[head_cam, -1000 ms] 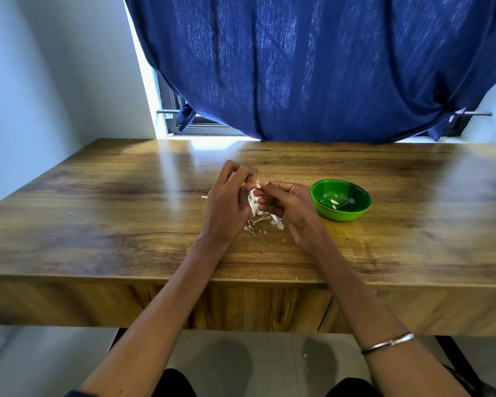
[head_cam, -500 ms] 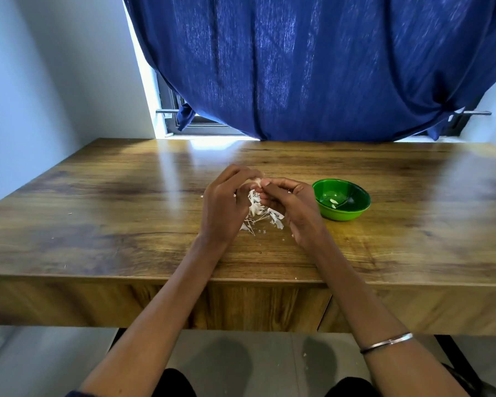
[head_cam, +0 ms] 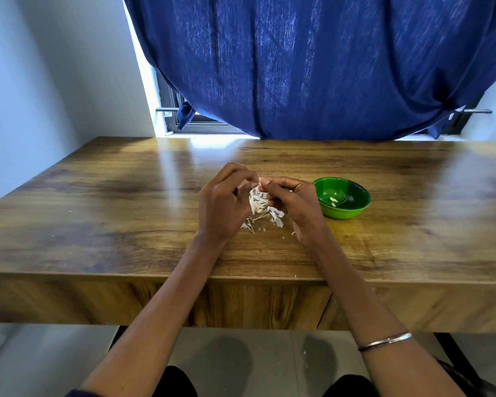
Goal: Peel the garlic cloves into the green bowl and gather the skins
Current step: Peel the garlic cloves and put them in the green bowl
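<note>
Both hands meet above the middle of the wooden table [head_cam: 103, 202], their fingertips almost touching over a small heap of white garlic skins [head_cam: 262, 209]. The left hand [head_cam: 222, 203] is seen from the back, its fingers curled inward with the tips bent toward the right hand; the right hand [head_cam: 294, 203] mirrors it, fingers curled and thumb drawn up against the forefinger. Between the two sets of fingertips sits a small pale piece, the garlic clove [head_cam: 260, 181], pinched from both sides at the top of the gap between the hands; it is mostly hidden, so its shape and how much skin remains on it cannot be told. Ragged white skins hang just below the fingers and spread down onto the table between the two palms, with thin stalk-like bits and a few crumbs lying just in front of the heap toward the person. The green bowl [head_cam: 355, 209] stands on the table just to the right of the right hand, close to its knuckles but apart from them, and holds a couple of pale peeled cloves [head_cam: 333, 200] on its floor. A metal bangle [head_cam: 384, 341] circles the right forearm. Behind the table a blue curtain [head_cam: 312, 67] hangs over the window.
</note>
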`<state>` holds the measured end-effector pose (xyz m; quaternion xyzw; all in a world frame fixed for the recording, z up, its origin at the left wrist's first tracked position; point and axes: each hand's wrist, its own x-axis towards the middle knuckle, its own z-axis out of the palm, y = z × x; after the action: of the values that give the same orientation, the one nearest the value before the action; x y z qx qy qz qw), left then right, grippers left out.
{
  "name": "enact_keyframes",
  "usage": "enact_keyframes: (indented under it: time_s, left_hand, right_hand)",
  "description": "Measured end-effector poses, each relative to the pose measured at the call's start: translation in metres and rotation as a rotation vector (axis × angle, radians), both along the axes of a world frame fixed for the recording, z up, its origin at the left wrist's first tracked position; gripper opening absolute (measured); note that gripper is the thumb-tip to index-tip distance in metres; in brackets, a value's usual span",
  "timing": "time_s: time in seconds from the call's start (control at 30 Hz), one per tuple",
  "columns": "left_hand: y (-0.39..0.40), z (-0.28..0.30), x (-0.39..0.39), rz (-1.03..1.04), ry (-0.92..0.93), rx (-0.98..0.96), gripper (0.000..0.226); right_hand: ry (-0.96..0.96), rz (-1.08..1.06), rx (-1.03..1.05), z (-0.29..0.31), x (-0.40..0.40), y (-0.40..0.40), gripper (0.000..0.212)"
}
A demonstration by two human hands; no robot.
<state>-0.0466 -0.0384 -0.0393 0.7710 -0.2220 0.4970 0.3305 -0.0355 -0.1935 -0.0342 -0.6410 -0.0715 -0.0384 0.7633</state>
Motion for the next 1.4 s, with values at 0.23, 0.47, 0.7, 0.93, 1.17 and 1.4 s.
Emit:
enact_keyframes:
  time_s: [0.23, 0.47, 0.7, 0.93, 1.17, 1.4]
  left_hand:
    - [0.0, 0.0, 0.001, -0.012, 0.007, -0.03, 0.018]
    - [-0.002, -0.001, 0.003, -0.129, 0.234, -0.197, 0.006]
    - [-0.006, 0.008, -0.002, -0.245, 0.469, -0.528, 0.009]
    - [-0.002, 0.01, -0.002, -0.379, 0.665, -0.69, 0.021]
    - [-0.002, 0.007, 0.001, -0.396, 0.717, -0.696, 0.016]
    - [-0.011, 0.005, -0.002, -0.229, 0.583, -0.566, 0.019]
  right_hand:
    - [0.017, 0.008, 0.025, 0.0, 0.001, 0.0, 0.019]
    - [0.035, 0.012, 0.078, 0.002, 0.0, -0.001, 0.016]
    - [0.032, 0.024, 0.04, 0.003, -0.002, 0.0, 0.016]
    - [0.066, 0.02, 0.0, 0.005, -0.005, 0.001, 0.011]
    - [0.044, 0.015, -0.009, 0.009, -0.009, 0.003, 0.012]
    - [0.013, 0.004, 0.012, 0.006, -0.009, 0.013, 0.015]
